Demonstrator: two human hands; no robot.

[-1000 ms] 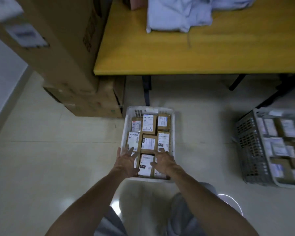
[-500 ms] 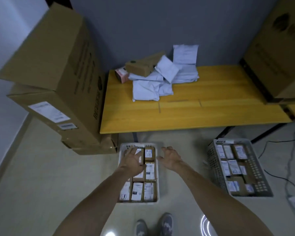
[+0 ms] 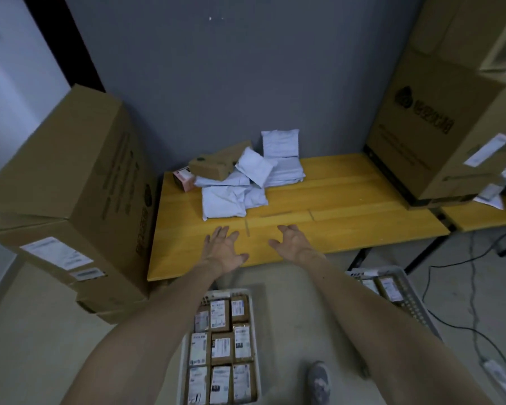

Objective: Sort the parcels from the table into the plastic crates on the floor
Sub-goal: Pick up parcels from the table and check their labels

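Parcels (image 3: 222, 200) just beyond both hands (image 3: 223, 250) (image 3: 296, 244)

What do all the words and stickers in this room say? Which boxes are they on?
Nothing here reads clearly.
Right cardboard box: round logo and bold dark print, too blurred.
Left cardboard box: side print and white labels, too blurred.
Brown parcels in the white crate: labels too small.
Labelled parcels in the grey crate: labels blurred.
Pink box on the table: print too small.
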